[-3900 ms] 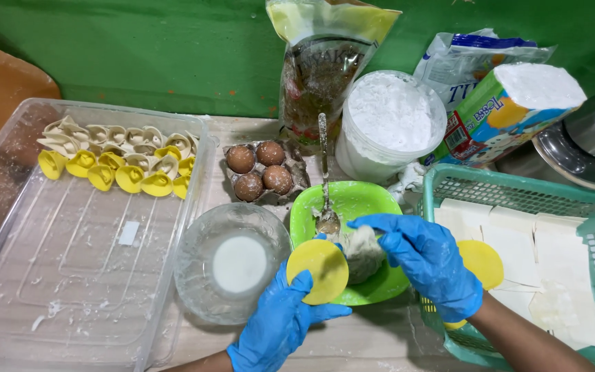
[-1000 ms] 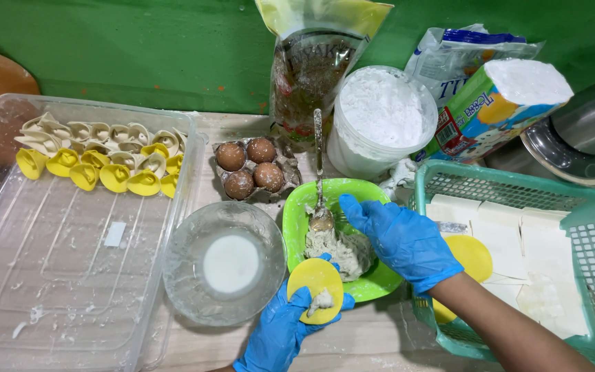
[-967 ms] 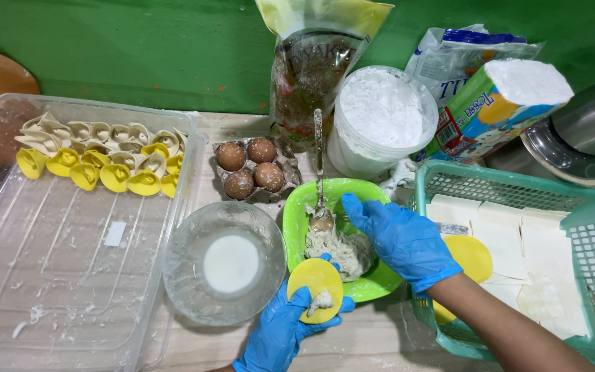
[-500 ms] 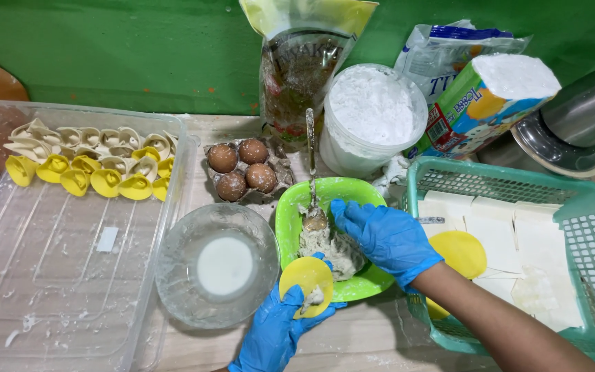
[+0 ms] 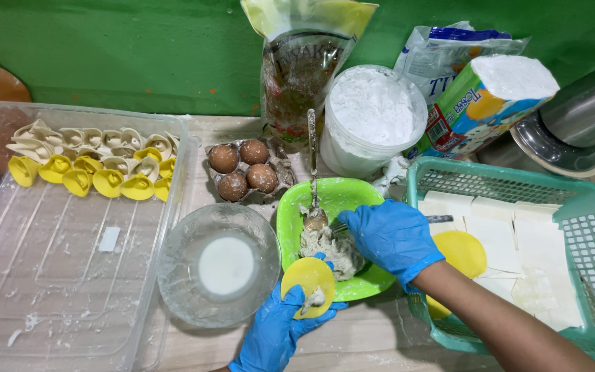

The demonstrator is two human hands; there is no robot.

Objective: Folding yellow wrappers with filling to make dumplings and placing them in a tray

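Cupped open, the left hand [image 5: 277, 331] in a blue glove carries a round yellow wrapper [image 5: 308, 295] flat on its fingers, with a small lump of pale filling [image 5: 313, 299] on the wrapper's lower part. Wrapper sits at the near rim of the green bowl [image 5: 352, 200], overlapping it

Right hand [image 5: 392, 235], also gloved, is closed around a fork [image 5: 340, 224]; handle end shows just right of the hand, tines point left into the mass of filling inside the bowl. Hand hovers over the bowl's right half

A spoon [image 5: 312, 172] lies in the bowl with its head on the filling and its handle running out over the far rim

Left of the bowl, just beside it: a clear glass dish [image 5: 177, 275] holding a white liquid. Further left, a large clear tray [image 5: 70, 289], floury; rows of folded yellow and white dumplings [image 5: 94, 165] fill its far end

Right of the bowl: a teal basket [image 5: 587, 234] with stacked white square wrappers [image 5: 504, 238] and round yellow ones on top

Behind the bowl: four brown eggs [image 5: 242, 169] in a torn carton piece, a white tub of flour [image 5: 374, 110], an upright plastic bag with dark contents [image 5: 301, 69], an opened carton and a blue-and-white bag. Far right, metal pots, partly out of view
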